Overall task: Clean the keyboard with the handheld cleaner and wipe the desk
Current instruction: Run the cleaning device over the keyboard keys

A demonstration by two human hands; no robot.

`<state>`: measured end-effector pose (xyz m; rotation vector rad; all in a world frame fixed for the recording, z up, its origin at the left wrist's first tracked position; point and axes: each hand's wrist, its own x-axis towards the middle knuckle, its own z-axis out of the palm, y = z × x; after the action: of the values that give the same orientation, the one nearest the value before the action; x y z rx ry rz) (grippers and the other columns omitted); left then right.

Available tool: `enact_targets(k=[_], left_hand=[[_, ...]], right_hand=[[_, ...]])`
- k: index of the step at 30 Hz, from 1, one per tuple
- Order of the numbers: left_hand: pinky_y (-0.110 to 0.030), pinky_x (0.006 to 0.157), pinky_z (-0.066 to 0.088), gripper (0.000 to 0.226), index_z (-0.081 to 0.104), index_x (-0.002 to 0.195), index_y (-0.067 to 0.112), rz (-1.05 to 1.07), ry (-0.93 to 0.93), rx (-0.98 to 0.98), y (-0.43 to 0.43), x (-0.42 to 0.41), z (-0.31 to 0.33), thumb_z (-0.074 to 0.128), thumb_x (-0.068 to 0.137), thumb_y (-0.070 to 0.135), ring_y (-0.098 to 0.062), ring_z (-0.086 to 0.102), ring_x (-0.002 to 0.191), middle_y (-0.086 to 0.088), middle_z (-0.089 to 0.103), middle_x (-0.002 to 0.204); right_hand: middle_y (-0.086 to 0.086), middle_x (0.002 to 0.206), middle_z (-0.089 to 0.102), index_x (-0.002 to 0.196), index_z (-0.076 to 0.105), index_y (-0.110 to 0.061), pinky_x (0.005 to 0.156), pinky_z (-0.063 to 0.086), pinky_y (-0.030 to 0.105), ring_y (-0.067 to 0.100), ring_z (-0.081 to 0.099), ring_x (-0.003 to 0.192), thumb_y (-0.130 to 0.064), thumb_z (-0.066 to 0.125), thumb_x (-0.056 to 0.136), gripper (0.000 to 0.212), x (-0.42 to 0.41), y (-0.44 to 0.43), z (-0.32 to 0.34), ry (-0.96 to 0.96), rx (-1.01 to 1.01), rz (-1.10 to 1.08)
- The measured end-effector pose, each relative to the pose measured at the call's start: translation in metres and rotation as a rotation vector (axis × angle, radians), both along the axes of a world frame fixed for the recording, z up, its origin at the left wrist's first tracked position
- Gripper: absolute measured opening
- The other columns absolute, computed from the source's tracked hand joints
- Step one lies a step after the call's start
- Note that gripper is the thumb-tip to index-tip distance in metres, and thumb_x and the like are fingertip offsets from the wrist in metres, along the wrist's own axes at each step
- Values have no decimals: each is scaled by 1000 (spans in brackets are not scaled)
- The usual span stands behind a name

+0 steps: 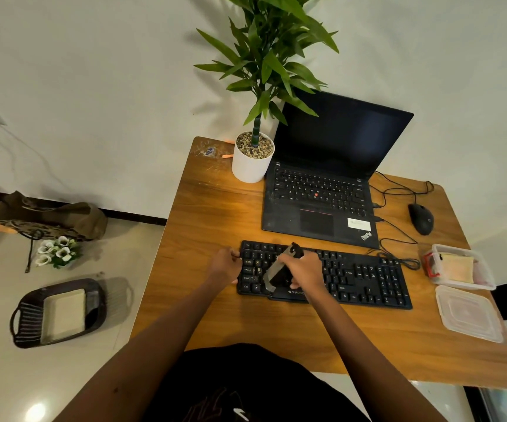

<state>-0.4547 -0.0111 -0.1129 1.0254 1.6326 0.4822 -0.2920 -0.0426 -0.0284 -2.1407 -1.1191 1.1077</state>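
1. Head view — right hand (pixel 305 271) grips the handheld cleaner (pixel 279 269), tilted over the left keys of the keyboard (pixel 352 275).
2. Left hand (pixel 225 264) holds the keyboard's left edge.
3. Keyboard lies on the wooden surface (pixel 215 208) — just before the laptop (pixel 319 193).

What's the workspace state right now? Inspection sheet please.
Surface: wooden desk, scuffed at far left corner.
Job's things: black keyboard at front; cleaner over its left keys.
Clutter: laptop, potted plant, mouse, open tub, clear tub.
Grips: left hand holds keyboard's left edge; right hand grips cleaner.
Cables: cables loop right of laptop.
Surroundings: floor at left holds basket, bag, flowers.
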Motion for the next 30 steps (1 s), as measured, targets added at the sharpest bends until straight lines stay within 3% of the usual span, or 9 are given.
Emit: enact_targets(k=[4, 8, 12, 16, 20, 22, 26, 30], left_hand=[[-44, 77, 58, 9, 57, 101, 11, 2, -6, -2, 0, 0, -1, 52, 93, 9, -28, 66, 94, -8, 63, 98], [-39, 74, 58, 7, 55, 98, 13, 1, -6, 10, 0, 2, -1, 51, 94, 8, -24, 64, 89, -8, 63, 96], [-38, 75, 57, 8, 56, 93, 14, -12, 16, 24, 0, 1, -1, 51, 93, 8, -23, 64, 88, -7, 63, 94], [-34, 71, 56, 11, 58, 102, 9, -19, 19, 21, 0, 0, 0, 50, 94, 8, -26, 64, 92, -7, 61, 94], [-37, 69, 58, 11, 57, 102, 11, -29, 21, 16, -1, 0, 4, 50, 94, 7, -23, 63, 85, -6, 61, 94], [-31, 61, 54, 12, 57, 104, 10, -34, 40, 24, -1, 0, 4, 50, 94, 8, -20, 61, 82, -7, 61, 94], [-24, 63, 50, 17, 58, 109, 8, -53, 79, 40, -1, -1, 3, 51, 94, 10, -20, 62, 88, -6, 62, 97], [-17, 50, 43, 16, 57, 109, 7, -45, 59, 37, -2, 1, 7, 49, 95, 7, -16, 57, 82, -6, 59, 95]], right_hand=[[-2, 71, 60, 72, 56, -22, 65, 59, 41, 17, 61, 70, -25, 66, 81, 14, -3, -4, -4, -32, 69, -80], [3, 75, 61, 81, 57, -14, 46, 52, 23, 15, 61, 66, -23, 67, 81, 14, -3, -6, 0, 26, -50, -2], [-2, 74, 60, 72, 55, -23, 62, 60, 38, 21, 65, 74, -18, 65, 85, 16, -10, -2, 2, 59, 143, -75], [6, 85, 63, 86, 57, -14, 49, 57, 26, 21, 66, 75, -17, 66, 84, 9, -18, -5, -3, 113, 52, -34], [3, 76, 62, 72, 55, -19, 45, 55, 21, 21, 66, 72, -15, 64, 85, 17, -15, -1, 2, 130, 153, -161], [2, 77, 60, 75, 54, -18, 44, 54, 21, 21, 66, 74, -16, 64, 85, 15, -18, -5, -1, 120, 128, -148], [17, 79, 67, 79, 59, -10, 45, 56, 30, 18, 61, 50, -16, 66, 83, 10, -13, 2, -2, 202, 39, -141], [12, 70, 65, 75, 56, -14, 44, 55, 27, 15, 59, 42, -17, 64, 85, 14, -12, 7, -1, 154, 123, -235]])
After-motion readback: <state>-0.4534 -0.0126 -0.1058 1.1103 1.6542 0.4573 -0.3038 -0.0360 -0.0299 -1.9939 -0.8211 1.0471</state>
